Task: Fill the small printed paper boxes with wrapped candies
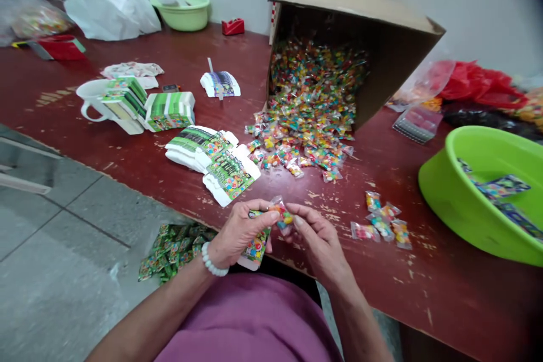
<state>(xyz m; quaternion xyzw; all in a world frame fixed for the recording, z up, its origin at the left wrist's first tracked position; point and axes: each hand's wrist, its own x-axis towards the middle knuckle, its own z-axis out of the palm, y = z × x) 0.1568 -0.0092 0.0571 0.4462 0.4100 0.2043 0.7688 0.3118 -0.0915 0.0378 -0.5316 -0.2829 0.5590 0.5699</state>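
A dark red wooden worktop [373, 305] runs across the view. On it, a cardboard carton [356, 5] lies tipped on its side, spilling small candy packets [309, 119] toward the person. A lime-green plastic basin [449, 220] sits at the right, and printed green card boxes [220, 155] lie left of the spill. At the worktop's near edge, the left hand [237, 232] holds a card box [257, 246], its long axis slanting down toward the lap. The left fingers [258, 212] close narrowly on a clear candy packet [282, 216], which lies between both hands, its long axis tilted. The right hand [322, 243] is just beside it, the right fingers [299, 212] pinching its right side.
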